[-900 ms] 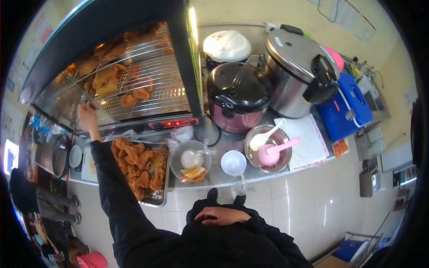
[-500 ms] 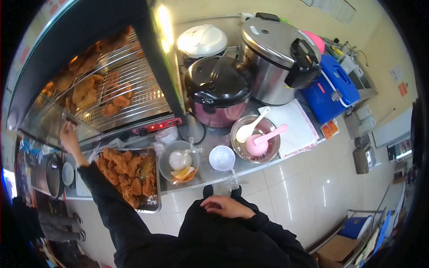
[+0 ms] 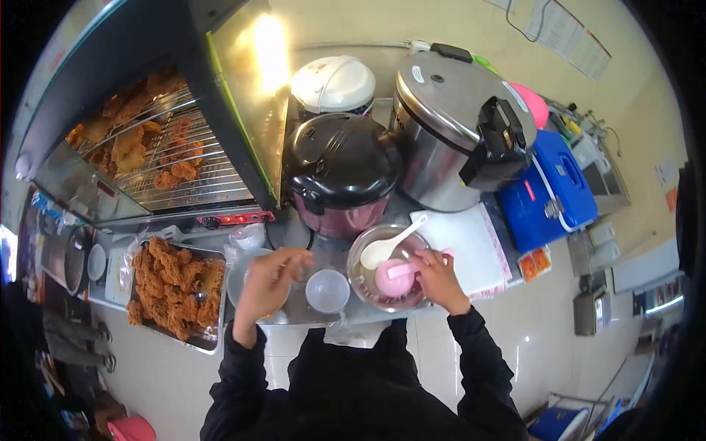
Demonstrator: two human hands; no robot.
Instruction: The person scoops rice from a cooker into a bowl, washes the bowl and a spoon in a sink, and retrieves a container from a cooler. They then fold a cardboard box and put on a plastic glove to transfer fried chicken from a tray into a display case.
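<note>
My left hand hangs over a steel-rimmed bowl, its fingers loosely bent and apart with nothing seen between them. The fingers of my right hand close around the handle of a pink scoop. That scoop rests in a metal bowl beside a white rice paddle. Between my hands stands a small white cup. My left hand covers most of what lies in the bowl under it.
Fried chicken fills a metal tray at the left. Behind are a heated cabinet, a black-lidded cooker, a steel cooker and a white cooker. A blue cooler stands right of a white cloth.
My left hand has left the cabinet door and come right, over the bowl. My right hand has risen from my lap and taken hold of the pink scoop. The view has shifted.
</note>
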